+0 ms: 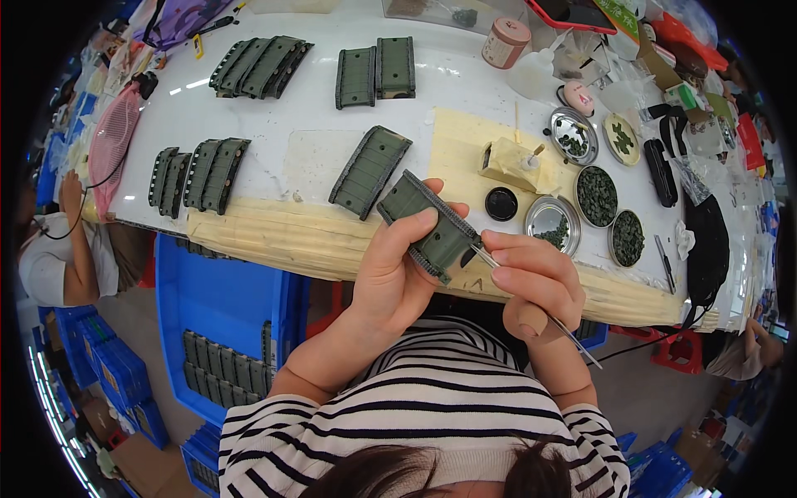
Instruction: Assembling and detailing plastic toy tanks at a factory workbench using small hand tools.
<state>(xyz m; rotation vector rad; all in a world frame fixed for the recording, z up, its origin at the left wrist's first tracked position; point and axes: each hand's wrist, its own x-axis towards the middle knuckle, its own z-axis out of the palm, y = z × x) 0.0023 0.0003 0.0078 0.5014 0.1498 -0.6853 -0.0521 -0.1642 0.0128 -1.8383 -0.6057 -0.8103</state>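
Here we are mid-job on one green panel [440, 239], and it's in the air, above the near edge of the white surface [266, 124]. Our left hand [390, 266] has it pinched, thumb across the front, fingers behind. Our right hand [540, 286] is closed around thin metal tweezers [573, 340], their tips right at the panel's right end, so we'd judge this piece unfinished. Whether the tips grip anything, we can't tell.

What's the tally? Just beyond, a loose panel [371, 173] lies on the surface; farther out sits a pair of panels [375, 76]. Over on the left, there's a far row [259, 66] and a near row [214, 174], leaning together. Which of these are done and which are waiting, the view doesn't say.

Supplies look plentiful! On the right, two round dishes, a far dish [596, 197] and a near dish [627, 238], brim with dark green bits, while the metal dish [537, 217] holds only a scattering. Below left, the blue bin [220, 286] carries more green pieces, so by our reckoning plenty of panels are in play.
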